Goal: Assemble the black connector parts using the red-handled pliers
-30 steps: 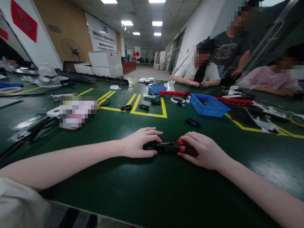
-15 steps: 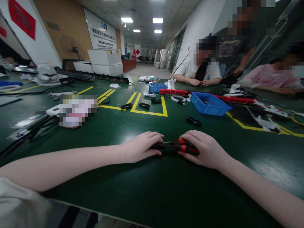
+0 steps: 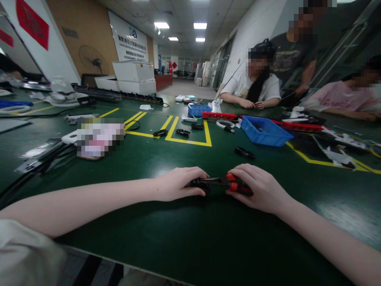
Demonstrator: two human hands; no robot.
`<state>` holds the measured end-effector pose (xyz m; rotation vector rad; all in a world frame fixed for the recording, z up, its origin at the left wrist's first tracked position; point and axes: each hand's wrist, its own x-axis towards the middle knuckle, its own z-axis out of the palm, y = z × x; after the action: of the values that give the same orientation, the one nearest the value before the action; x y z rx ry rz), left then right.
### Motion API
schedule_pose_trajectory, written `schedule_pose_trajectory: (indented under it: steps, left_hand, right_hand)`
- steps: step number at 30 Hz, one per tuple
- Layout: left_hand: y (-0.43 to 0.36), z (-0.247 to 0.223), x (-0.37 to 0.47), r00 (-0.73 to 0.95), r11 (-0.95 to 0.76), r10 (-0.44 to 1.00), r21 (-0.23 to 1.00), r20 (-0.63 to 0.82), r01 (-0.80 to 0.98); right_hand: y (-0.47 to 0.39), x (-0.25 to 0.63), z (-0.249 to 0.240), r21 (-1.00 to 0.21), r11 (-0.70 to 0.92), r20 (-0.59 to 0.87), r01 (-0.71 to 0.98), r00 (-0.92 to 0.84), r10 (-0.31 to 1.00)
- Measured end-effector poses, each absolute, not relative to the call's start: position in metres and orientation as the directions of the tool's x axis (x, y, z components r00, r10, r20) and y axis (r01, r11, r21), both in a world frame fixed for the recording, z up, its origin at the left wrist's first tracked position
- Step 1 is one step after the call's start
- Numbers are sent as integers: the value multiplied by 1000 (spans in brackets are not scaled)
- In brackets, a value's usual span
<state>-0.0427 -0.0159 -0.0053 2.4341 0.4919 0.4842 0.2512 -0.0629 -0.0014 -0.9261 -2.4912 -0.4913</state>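
Note:
My left hand [image 3: 181,183] is closed round a small black part [image 3: 198,183], mostly covered by the fingers. In my right hand [image 3: 260,188] are pliers with red and black handles [image 3: 233,186]. Their jaws point left and reach the black part between my hands. Both hands are low over the green table [image 3: 190,234]. Beyond my right hand lies a loose black piece [image 3: 245,152]. Similar black pieces [image 3: 182,132] lie in and beside the yellow taped outline farther back.
A blue bin [image 3: 264,132] stands back right, a smaller blue bin [image 3: 199,109] behind the taped outline. At left are a phone-like object [image 3: 101,139] and black cables [image 3: 44,163]. Other people sit and stand across the table at right.
The whole view has shifted slightly. The black part shows a little more between my left fingers and thumb. Both hands keep their holds.

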Motion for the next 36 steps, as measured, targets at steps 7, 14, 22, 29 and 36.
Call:
schedule_pose_trajectory:
  steps: [7,14,22,29,36]
  left_hand:
    - [-13,-6,-43,872,-748,431,632,231,203]
    - [-13,-6,-43,870,-755,433,622,235,207]
    - [-11,-7,-42,869,-754,420,633,261,174]
    - [-11,-7,-43,869,-755,419,633,262,173]
    - [-10,-7,-43,865,-770,413,616,285,165]
  right_hand:
    - [-61,252,0,119,725,470,679,-681,561]
    - [-60,252,2,-36,731,395,682,-662,637]
    - [-60,251,2,-46,742,381,668,-675,632]
    - [-60,252,1,-10,745,396,667,-681,615]
    - [-61,253,-2,89,742,442,665,-694,568]
